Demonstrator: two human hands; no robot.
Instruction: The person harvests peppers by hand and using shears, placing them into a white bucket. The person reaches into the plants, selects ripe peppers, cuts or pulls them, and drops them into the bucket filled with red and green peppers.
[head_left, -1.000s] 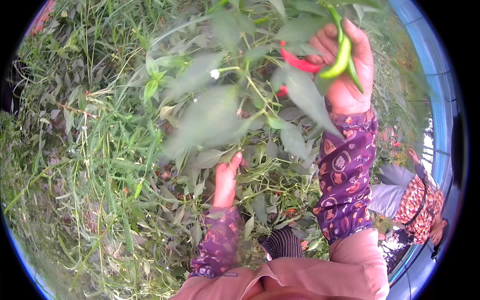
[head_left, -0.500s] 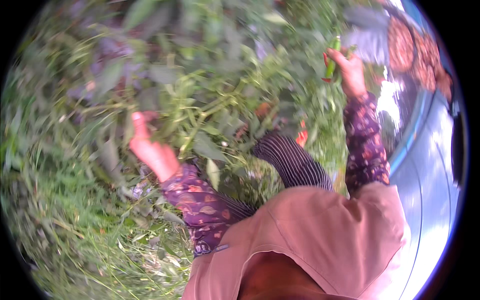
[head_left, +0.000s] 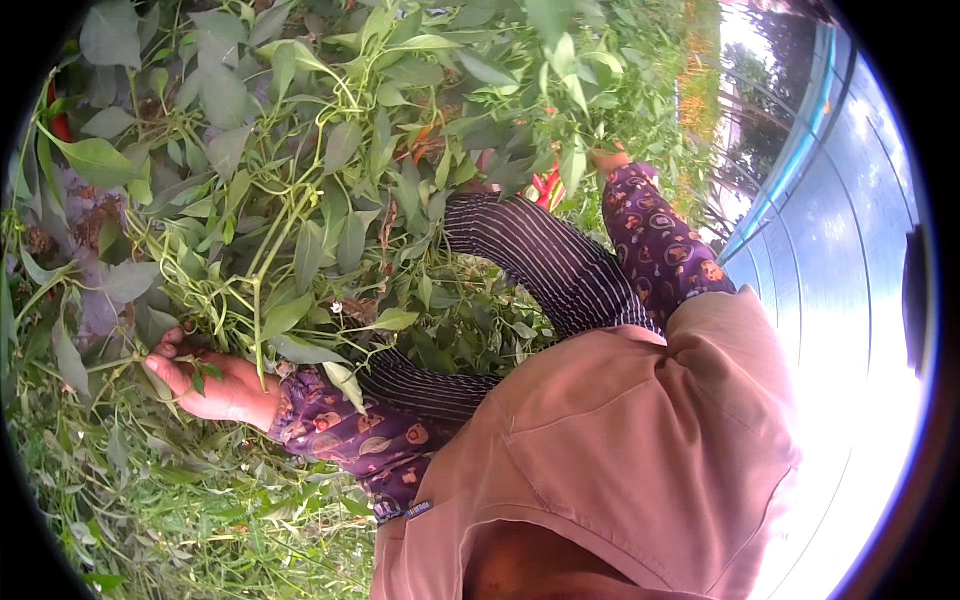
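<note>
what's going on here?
A person is working bare-handed among leafy pepper plants. The left hand is in the foliage, its thumb at a thin stem; whether it grips the stem is unclear. The right hand is out to the other side, beyond the striped trousers, mostly hidden by leaves. Red peppers show near it, but I can't tell whether it holds any.
</note>
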